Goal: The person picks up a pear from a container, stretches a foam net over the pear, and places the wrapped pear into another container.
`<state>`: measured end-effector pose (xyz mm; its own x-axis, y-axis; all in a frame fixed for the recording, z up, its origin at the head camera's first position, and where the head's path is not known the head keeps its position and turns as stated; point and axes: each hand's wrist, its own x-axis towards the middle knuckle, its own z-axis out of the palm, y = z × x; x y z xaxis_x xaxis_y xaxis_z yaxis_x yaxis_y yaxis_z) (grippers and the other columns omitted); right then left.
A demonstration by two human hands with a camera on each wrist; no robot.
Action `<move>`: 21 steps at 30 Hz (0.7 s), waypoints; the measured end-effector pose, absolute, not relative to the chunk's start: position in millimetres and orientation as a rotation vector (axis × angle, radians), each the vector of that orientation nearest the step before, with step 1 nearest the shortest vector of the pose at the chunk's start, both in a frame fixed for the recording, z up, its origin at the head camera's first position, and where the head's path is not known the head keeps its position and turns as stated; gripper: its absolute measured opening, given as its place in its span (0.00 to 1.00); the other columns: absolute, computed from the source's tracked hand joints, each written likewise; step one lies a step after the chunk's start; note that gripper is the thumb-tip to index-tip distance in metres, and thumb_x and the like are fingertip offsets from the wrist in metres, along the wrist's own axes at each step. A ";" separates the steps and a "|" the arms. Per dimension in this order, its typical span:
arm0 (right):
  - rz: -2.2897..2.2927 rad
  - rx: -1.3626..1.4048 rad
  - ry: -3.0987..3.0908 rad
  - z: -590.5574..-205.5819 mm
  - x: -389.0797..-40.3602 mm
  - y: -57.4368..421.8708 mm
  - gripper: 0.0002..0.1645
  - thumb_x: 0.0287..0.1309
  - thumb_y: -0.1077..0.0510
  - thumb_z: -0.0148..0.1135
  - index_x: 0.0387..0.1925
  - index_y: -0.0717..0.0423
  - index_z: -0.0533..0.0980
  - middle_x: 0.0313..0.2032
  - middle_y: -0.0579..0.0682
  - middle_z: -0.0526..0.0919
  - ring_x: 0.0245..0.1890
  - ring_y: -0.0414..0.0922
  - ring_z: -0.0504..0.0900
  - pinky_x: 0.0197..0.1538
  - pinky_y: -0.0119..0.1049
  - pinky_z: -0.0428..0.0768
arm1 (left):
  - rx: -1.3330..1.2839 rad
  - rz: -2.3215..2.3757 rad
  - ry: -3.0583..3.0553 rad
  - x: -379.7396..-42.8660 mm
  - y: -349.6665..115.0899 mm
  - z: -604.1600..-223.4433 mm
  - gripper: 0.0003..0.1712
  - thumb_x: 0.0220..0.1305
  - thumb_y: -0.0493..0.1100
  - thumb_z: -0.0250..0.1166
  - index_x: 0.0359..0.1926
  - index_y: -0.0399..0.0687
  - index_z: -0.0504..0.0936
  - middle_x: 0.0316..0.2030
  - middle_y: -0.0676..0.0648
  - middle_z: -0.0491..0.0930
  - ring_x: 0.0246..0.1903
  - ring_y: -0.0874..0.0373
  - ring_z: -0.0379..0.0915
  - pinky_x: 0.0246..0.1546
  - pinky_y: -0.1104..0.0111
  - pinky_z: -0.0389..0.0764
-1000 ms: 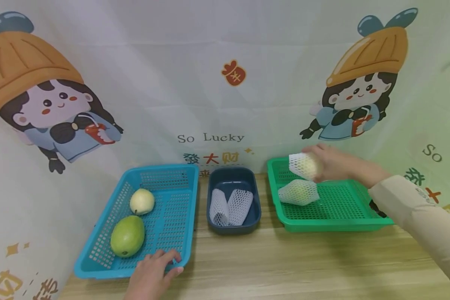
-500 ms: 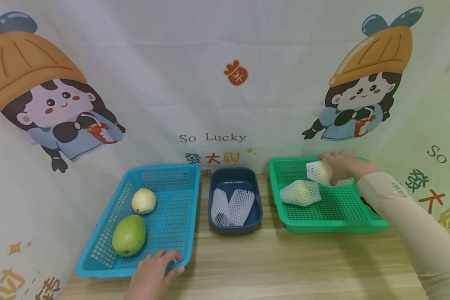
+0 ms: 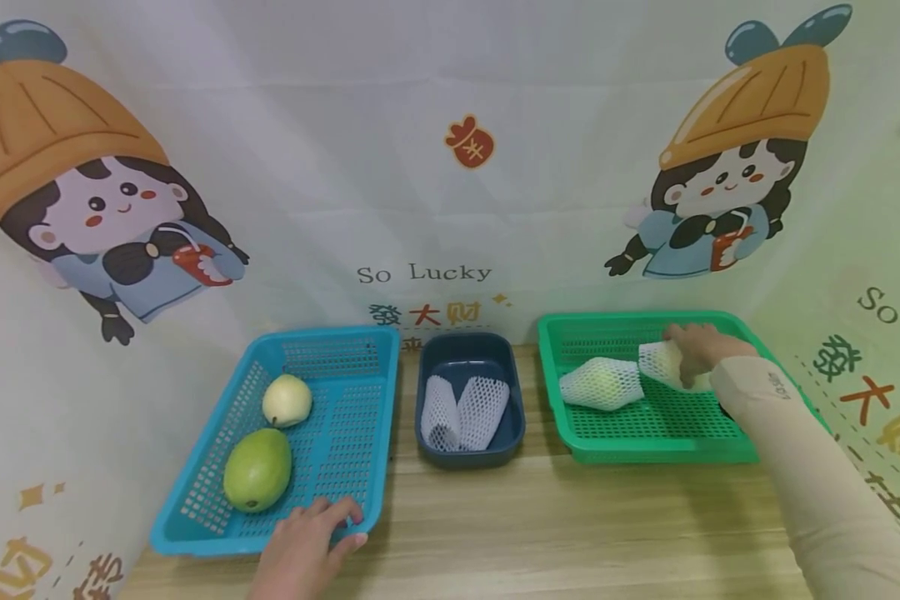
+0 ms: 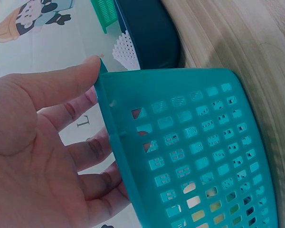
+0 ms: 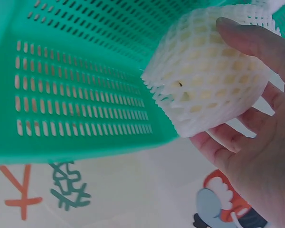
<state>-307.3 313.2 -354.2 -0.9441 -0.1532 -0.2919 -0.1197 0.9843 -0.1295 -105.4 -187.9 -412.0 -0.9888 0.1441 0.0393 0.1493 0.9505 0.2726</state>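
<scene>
In the head view, my right hand (image 3: 705,348) holds a pale yellow pear (image 3: 658,363) in a white foam net, low inside the green basket (image 3: 667,457). The right wrist view shows thumb and fingers curved round the netted pear (image 5: 209,71). Beside it in that basket lies a netted green fruit (image 3: 603,384). My left hand (image 3: 306,543) grips the near rim of the blue basket (image 3: 382,417), its thumb on the rim in the left wrist view. A bare yellow pear (image 3: 287,401) and a large green fruit, like a mango (image 3: 258,470), lie in the blue basket.
Between the baskets stands a small dark blue bin (image 3: 470,459) with two foam nets (image 3: 483,414) in it. All stand on a wood-grain table (image 3: 540,533). A printed cloth (image 3: 450,208) hangs close behind them.
My right hand has moved right and down with the netted pear, from above the green basket into it, beside the other netted fruit. The left hand stays at the blue rim.
</scene>
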 end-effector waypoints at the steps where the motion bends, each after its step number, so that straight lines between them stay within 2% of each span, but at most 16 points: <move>1: -0.166 -0.177 2.810 -356.0 -307.2 314.6 0.44 0.40 0.62 0.72 0.60 0.64 0.62 0.54 0.71 0.69 0.50 0.67 0.68 0.43 0.63 0.73 | -0.230 -0.436 -3.086 -105.6 -188.0 -411.6 0.09 0.52 0.50 0.68 0.33 0.63 0.75 0.32 0.53 0.77 0.33 0.57 0.71 0.37 0.54 0.73; 7: -0.250 -0.010 2.680 -368.1 -305.9 323.1 0.44 0.42 0.60 0.71 0.61 0.60 0.60 0.56 0.74 0.64 0.49 0.69 0.68 0.37 0.58 0.76 | -0.220 -0.443 -3.100 -106.1 -188.4 -410.5 0.09 0.52 0.50 0.68 0.34 0.63 0.76 0.32 0.52 0.77 0.33 0.56 0.71 0.38 0.54 0.73; 11: -0.261 0.043 2.627 -376.7 -303.5 331.6 0.43 0.44 0.62 0.69 0.62 0.59 0.60 0.60 0.76 0.57 0.52 0.73 0.64 0.34 0.51 0.78 | -0.221 -0.436 -3.091 -106.2 -187.7 -410.8 0.09 0.52 0.49 0.68 0.34 0.62 0.76 0.32 0.52 0.77 0.33 0.56 0.71 0.38 0.53 0.73; 16: -0.242 0.069 2.595 -382.7 -299.6 340.1 0.40 0.47 0.65 0.65 0.63 0.60 0.61 0.63 0.76 0.52 0.53 0.72 0.64 0.30 0.42 0.77 | -0.221 -0.432 -3.092 -106.2 -187.2 -411.7 0.09 0.52 0.50 0.68 0.34 0.63 0.76 0.32 0.53 0.77 0.33 0.57 0.70 0.37 0.54 0.73; 21: -0.244 0.088 2.593 -382.5 -298.2 344.1 0.41 0.47 0.64 0.65 0.63 0.59 0.60 0.63 0.77 0.50 0.53 0.72 0.63 0.32 0.44 0.78 | -0.212 -0.432 -3.105 -107.6 -187.8 -412.2 0.10 0.52 0.50 0.67 0.35 0.63 0.76 0.32 0.53 0.77 0.33 0.57 0.71 0.37 0.54 0.73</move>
